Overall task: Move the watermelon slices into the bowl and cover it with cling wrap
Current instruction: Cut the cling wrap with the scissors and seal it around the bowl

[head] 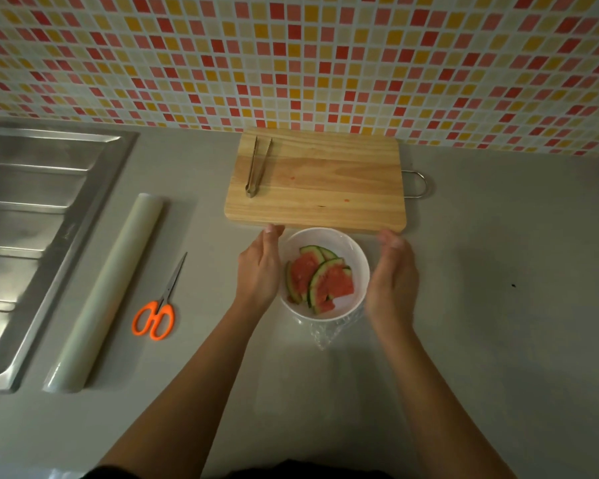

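Watermelon slices (320, 281) lay in the bowl (325, 236), your left hand (260, 267) and right hand (391, 274) flanking it with fingers straight, gripping nothing. Cling wrap (322, 335) bunched at the near rim could spring loose if you pressed unevenly.

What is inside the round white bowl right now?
Several overlapping red, green-rinded watermelon slices lie inside the round white bowl. They hide the bowl floor beneath them.

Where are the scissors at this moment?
In the head view the orange-handled scissors lie flat on the grey counter, left of the bowl and just right of the cling wrap roll.
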The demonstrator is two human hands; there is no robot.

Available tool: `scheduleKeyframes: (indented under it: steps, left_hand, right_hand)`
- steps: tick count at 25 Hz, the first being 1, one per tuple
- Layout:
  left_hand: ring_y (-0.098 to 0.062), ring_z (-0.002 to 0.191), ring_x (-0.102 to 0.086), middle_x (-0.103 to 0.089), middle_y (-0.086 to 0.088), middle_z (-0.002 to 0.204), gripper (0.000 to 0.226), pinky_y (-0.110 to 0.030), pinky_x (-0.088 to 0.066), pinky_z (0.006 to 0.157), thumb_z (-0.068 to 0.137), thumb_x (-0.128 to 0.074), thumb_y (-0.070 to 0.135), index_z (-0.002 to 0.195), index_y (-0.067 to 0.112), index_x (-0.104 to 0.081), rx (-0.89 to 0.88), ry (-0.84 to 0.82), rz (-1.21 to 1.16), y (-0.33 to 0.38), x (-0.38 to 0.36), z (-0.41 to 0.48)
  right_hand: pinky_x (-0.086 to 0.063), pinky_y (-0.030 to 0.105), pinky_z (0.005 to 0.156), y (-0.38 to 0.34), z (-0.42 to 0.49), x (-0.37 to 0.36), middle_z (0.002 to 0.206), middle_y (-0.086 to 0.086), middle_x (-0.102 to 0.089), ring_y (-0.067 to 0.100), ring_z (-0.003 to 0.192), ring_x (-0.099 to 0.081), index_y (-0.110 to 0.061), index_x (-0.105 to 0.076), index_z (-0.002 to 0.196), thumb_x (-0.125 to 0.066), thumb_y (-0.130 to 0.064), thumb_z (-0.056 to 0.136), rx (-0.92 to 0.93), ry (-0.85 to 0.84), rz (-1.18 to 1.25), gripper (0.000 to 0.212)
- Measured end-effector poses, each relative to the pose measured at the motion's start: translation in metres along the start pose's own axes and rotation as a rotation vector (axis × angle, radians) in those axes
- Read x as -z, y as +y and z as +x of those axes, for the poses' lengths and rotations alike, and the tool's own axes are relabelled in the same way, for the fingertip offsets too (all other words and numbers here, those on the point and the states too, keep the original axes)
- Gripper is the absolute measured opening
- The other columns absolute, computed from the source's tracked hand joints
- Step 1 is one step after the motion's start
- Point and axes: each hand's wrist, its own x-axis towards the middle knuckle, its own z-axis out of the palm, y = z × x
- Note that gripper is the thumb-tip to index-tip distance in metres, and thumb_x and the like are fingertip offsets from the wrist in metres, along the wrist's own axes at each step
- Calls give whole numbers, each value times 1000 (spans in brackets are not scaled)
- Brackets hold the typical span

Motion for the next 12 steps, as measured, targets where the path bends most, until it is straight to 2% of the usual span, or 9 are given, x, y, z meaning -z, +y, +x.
scheduleKeyframes:
  steps: [1,2,4,6,8,10,12]
  left_hand:
    - [-15,121,-52,-58,0,131,52,-23,-38,96,102,-19,43,129,20,-57,-25,-69,-42,2,0,4]
    - [-13,119,-52,-58,1,130,51,-21,-39,95,102,-20,44,129,22,-58,-29,-143,-71,3,-1,9]
    - [-13,114,-53,-60,2,126,54,-21,-42,92,101,-17,47,127,25,-59,15,-214,-100,2,-5,12]
    - [-16,115,-54,-60,1,123,58,-29,-44,96,100,-14,51,128,25,-57,67,-190,-123,-3,-8,6]
    - [-17,114,-55,-60,0,124,58,-33,-45,98,100,-15,51,128,22,-56,68,-116,-98,-7,-7,-5]
    - [-13,113,-55,-61,1,122,51,-32,-44,99,102,-21,44,126,19,-58,49,-31,-72,-6,-4,-6]
    - [-12,114,-56,-62,3,121,43,-37,-43,103,101,-29,40,124,21,-60,60,-41,-114,-5,0,4]
  right_hand:
    - [-34,-1,75,-3,-9,-2,111,-3,-56,15,107,-52,-12,-55,123,-19,-48,94,-77,-80,16,58]
    - [-35,-1,68,-6,-15,-5,106,-4,-54,15,102,-53,-14,-55,121,-20,-47,98,-133,-144,30,54]
    - [-39,13,79,-6,-12,-12,108,-5,-53,12,103,-51,-19,-54,123,-17,-51,97,-144,-221,47,55]
    - [-38,25,95,0,3,-16,123,-7,-53,9,113,-48,-23,-47,133,-14,-66,89,-167,-344,104,70]
    - [-34,27,104,9,19,-14,139,-8,-47,8,126,-42,-27,-38,140,-11,-77,78,-176,-445,179,84]
    - [-31,18,101,13,25,-11,141,-9,-46,4,127,-40,-25,-40,139,-14,-66,84,-95,-435,197,74]
    - [-32,16,99,12,25,-8,135,-8,-51,4,124,-45,-21,-49,132,-25,-50,93,-29,-345,162,54]
